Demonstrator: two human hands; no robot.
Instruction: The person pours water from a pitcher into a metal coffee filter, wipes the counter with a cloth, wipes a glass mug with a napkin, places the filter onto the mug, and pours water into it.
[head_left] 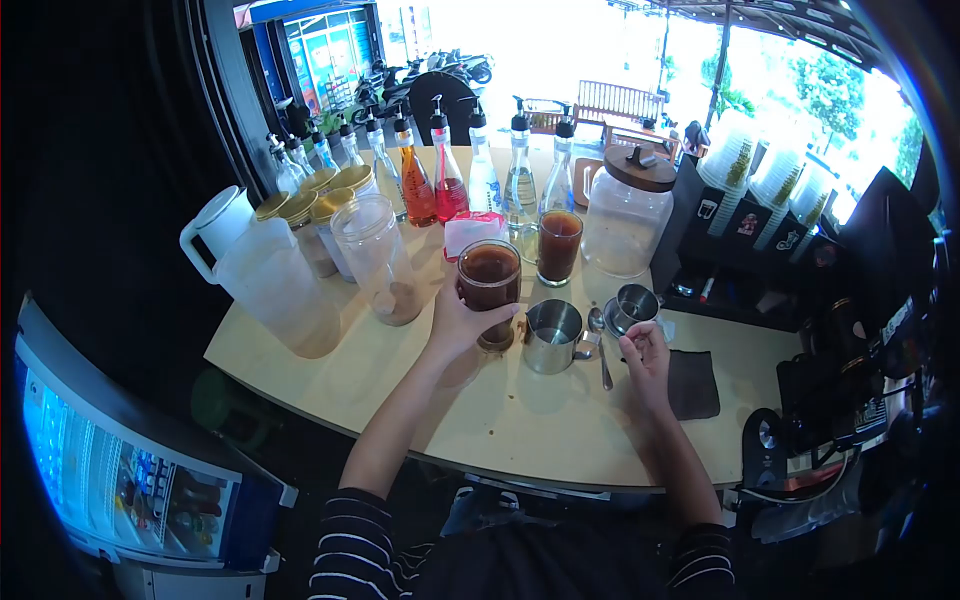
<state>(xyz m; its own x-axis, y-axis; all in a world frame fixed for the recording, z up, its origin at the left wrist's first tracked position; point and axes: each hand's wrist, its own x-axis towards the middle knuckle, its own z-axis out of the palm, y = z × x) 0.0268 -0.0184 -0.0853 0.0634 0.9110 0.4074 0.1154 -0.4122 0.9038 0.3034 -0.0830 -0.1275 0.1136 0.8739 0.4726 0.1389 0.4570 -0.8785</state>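
My left hand [468, 322] is wrapped round a tall glass of dark brown drink [490, 277] over the counter. My right hand [647, 362] has its fingers curled in a pinch just in front of a small metal cup [637, 303]. Whether those fingers hold anything is hidden. Between my hands stands a steel milk pitcher [553, 337], its handle facing right. A long spoon [601, 345] lies beside it. Behind the pitcher is a second glass of brown drink [559, 248]. A white-and-red packet [474, 236] sits behind the held glass.
To the left stand a frosted pitcher [280, 290], a clear plastic jar [378, 262] and gold-lidded jars [333, 205]. Several pump bottles [450, 185] line the back. A big lidded glass jar [627, 220], a dark cloth [692, 384] and a cup rack [740, 225] are on the right.
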